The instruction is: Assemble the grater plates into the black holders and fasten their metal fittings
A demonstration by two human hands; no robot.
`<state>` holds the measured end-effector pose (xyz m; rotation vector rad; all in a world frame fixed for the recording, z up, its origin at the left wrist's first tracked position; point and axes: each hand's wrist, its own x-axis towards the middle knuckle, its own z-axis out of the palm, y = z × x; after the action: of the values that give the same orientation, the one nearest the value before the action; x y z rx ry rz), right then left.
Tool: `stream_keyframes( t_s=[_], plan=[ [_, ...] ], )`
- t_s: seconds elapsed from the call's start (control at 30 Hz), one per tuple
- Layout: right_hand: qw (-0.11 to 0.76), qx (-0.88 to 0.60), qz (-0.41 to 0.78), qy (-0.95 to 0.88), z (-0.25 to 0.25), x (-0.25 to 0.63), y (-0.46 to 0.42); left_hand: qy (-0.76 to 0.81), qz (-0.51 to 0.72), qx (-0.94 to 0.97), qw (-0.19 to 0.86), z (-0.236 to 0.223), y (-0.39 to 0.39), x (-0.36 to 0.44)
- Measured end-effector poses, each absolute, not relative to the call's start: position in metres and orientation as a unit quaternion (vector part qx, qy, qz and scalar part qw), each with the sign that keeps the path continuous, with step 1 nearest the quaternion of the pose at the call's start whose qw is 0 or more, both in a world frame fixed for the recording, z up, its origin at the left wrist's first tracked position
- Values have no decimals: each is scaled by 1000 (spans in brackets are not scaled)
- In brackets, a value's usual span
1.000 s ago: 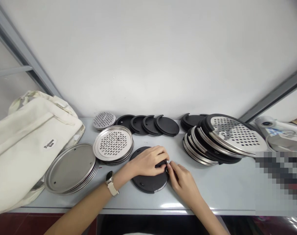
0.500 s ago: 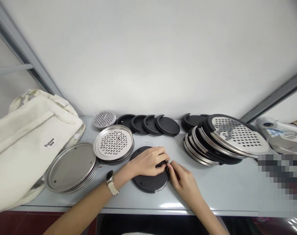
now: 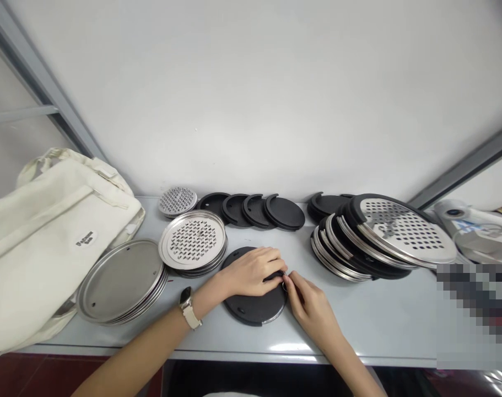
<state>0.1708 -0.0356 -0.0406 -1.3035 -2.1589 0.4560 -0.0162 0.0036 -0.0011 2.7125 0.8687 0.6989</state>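
A black round disc (image 3: 254, 309) with a thin metal rim showing at its lower right lies flat on the table in front of me. My left hand (image 3: 257, 270) lies across the disc's top, fingers bent, their tips at its right edge. There my right hand (image 3: 311, 300) pinches a small shiny metal piece (image 3: 284, 285), ring-like and mostly hidden by the fingertips. The fingertips of both hands nearly meet at that edge. Left of the disc stands a stack of round metal grater plates (image 3: 193, 242).
Plain metal discs (image 3: 122, 281) are stacked beside a cream bag (image 3: 48, 242) at left. Black round covers (image 3: 286, 212) and a small grater plate (image 3: 177, 201) line the wall. At right leans a pile of covered grater plates (image 3: 403, 229) near a white device (image 3: 451, 212).
The view has shifted very slightly. Both hands stay at the disc's right edge, with hardly any finger movement, and the stacks stand as before.
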Motion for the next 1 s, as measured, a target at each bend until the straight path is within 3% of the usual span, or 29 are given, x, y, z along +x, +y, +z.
stream_keyframes(
  t_s=[1.0],
  plan=[
    [282, -479, 154, -817, -41, 172, -36, 290, 276, 892, 211, 1, 4, -16]
  ],
)
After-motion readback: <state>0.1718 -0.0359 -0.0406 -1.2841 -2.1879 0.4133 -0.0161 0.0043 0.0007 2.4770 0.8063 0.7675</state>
